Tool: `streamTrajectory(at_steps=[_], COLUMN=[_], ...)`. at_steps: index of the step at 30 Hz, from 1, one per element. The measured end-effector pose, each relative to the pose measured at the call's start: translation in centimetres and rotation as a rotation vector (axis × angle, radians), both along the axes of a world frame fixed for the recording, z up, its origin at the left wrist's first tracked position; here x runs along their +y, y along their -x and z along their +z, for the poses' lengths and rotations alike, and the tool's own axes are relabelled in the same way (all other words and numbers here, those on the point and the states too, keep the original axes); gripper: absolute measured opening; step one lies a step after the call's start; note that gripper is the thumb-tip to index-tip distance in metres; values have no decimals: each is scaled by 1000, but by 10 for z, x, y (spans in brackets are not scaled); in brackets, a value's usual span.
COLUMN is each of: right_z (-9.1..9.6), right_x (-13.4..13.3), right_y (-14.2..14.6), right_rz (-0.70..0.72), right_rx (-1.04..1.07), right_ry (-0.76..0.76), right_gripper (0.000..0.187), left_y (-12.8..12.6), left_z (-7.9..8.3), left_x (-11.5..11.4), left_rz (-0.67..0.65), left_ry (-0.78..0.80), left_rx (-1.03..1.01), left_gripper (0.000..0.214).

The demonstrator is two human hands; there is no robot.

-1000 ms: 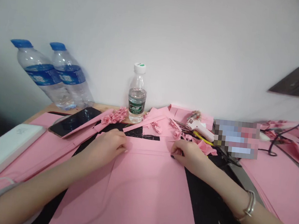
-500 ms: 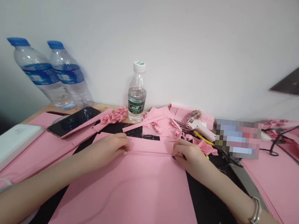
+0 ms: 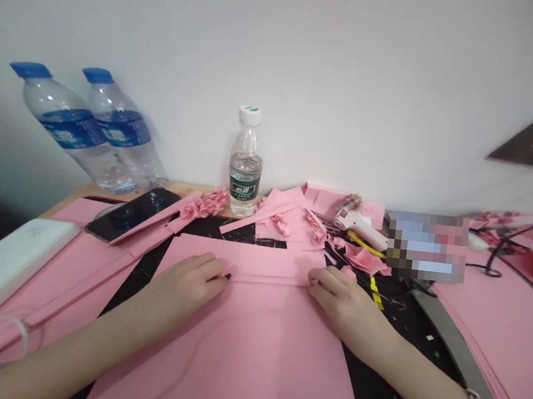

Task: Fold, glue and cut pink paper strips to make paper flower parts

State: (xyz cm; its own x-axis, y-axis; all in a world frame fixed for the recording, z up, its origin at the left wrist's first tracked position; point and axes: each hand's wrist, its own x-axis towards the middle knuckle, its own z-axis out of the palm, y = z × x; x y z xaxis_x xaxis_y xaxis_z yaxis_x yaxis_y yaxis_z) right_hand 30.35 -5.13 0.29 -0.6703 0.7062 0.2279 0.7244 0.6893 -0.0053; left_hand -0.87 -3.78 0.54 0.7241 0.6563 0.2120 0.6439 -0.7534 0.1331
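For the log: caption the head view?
Left hand and right hand press a fold in a pink paper sheet beside a hot glue gun.

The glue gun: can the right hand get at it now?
Probably yes: the right hand sits close, with only loose pink paper scraps between it and the glue gun.

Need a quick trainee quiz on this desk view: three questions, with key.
1. True or false: the hot glue gun lies to the right of the smartphone.
2. Which stands upright? A: the white-capped water bottle. B: the blue-capped water bottles.
3. What are the left hand and right hand resting on?

Key: 1. True. 2. A. 3. A pink paper sheet.
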Motion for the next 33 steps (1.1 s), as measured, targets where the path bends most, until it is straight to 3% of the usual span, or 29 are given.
streamTrajectory(at_steps=[6, 11, 17, 22, 28, 33], right_z=[-13, -15, -14, -10, -16, -11], right_x=[-19, -33, -30, -29, -32, -23], right_y=[10, 44, 67, 43, -3, -6], right_rz=[29, -84, -21, -66, -129, -169], right_rx=[-92, -89, -32, -38, -96, -170], right_ry=[-164, 9, 176, 141, -56, -184], right_gripper=[36, 55, 64, 56, 46, 28], left_y=[-1, -25, -47, -38, -13, 9], left_z=[-13, -25, -36, -32, -20, -18], left_x=[-18, -27, -25, -23, -23, -21], left_rz=[45, 4, -38, 11, 62, 168], left_ry=[-98, -59, -46, -25, 109, 153], left_rx=[54, 110, 86, 47, 55, 11], left_gripper=[37, 51, 51, 43, 43, 38])
